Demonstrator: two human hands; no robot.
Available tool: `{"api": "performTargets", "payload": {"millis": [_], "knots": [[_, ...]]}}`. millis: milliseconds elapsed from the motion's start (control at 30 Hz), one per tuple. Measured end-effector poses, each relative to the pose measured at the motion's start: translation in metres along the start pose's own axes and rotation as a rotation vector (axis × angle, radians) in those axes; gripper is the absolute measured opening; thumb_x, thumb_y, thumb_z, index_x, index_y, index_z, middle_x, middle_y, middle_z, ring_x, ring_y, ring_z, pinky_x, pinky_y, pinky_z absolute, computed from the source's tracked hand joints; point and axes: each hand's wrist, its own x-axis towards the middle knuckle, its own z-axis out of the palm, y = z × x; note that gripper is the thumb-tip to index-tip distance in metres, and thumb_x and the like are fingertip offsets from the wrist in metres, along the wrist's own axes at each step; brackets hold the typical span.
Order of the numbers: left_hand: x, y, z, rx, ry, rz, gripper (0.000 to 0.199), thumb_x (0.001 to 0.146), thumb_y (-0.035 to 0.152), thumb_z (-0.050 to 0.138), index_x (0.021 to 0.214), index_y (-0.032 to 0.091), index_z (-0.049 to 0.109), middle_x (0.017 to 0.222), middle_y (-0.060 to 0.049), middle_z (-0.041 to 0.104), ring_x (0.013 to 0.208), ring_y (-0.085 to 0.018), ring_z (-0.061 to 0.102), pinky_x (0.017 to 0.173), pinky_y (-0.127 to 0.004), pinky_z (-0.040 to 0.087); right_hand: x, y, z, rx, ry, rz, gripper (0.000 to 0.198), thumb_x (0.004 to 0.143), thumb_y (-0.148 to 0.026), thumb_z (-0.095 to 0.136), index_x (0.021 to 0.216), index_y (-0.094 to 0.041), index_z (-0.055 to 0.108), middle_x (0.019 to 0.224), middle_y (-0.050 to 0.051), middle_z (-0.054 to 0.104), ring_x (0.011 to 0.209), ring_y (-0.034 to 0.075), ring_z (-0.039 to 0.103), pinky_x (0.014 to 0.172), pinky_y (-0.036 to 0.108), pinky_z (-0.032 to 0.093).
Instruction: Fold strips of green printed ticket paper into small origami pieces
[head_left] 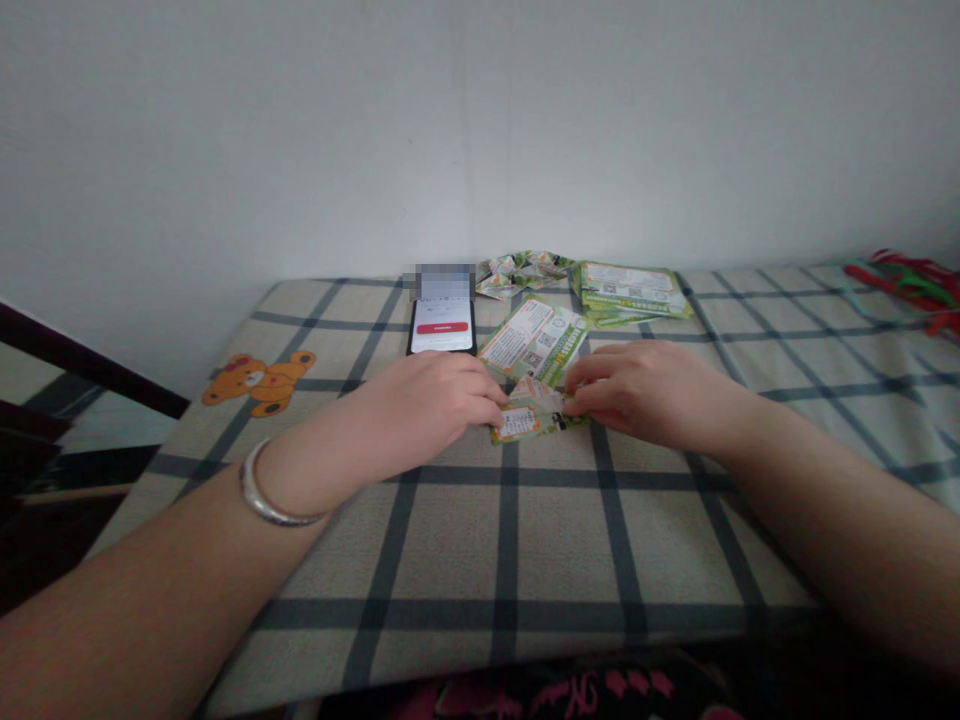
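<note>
Between my hands a printed paper leaflet [527, 420], partly folded with a peaked flap on top, rests on the checked tablecloth. My left hand [450, 398] pinches its left edge, and a silver bangle [264, 492] circles that wrist. At the leaflet's right edge the fingers of my right hand [637, 392] are closed on the paper; my fingertips are partly hidden. Just behind lies a flat green and white leaflet [536, 338], its lower corner close to the folded one.
A phone [442, 325] with a lit screen lies left of the leaflets. By the wall are folded paper pieces [525, 272] and a stack of leaflets [634, 290]. A bear cutout [259, 382] lies left on the tablecloth [450, 560]; red and green items [911, 290] sit far right.
</note>
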Motion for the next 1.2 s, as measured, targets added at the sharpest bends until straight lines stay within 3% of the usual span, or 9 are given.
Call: {"api": "performTargets", "payload": {"millis": [900,1200], "knots": [[-0.001,0.003,-0.005,0.026,-0.060,-0.031,0.031,0.086,0.006,0.051,0.097,0.025,0.073,0.109,0.001,0.073,0.102,-0.019,0.065,0.092,-0.037,0.050,-0.009,0.006,-0.011,-0.009,-0.088,0.096,0.021,0.086,-0.014,0.058,0.088,-0.027,0.075,0.097,0.000,0.073,0.085,0.016,0.067,0.068,0.027,0.045],[-0.003,0.002,-0.003,0.032,-0.068,-0.046,0.032,0.085,0.006,0.049,0.092,0.024,0.074,0.109,0.001,0.072,0.101,-0.020,0.065,0.090,-0.038,0.050,-0.011,0.009,-0.010,0.011,-0.060,0.079,0.023,0.085,-0.012,0.057,0.087,-0.027,0.074,0.097,-0.002,0.074,0.085,0.015,0.068,0.068,0.027,0.045]]}}
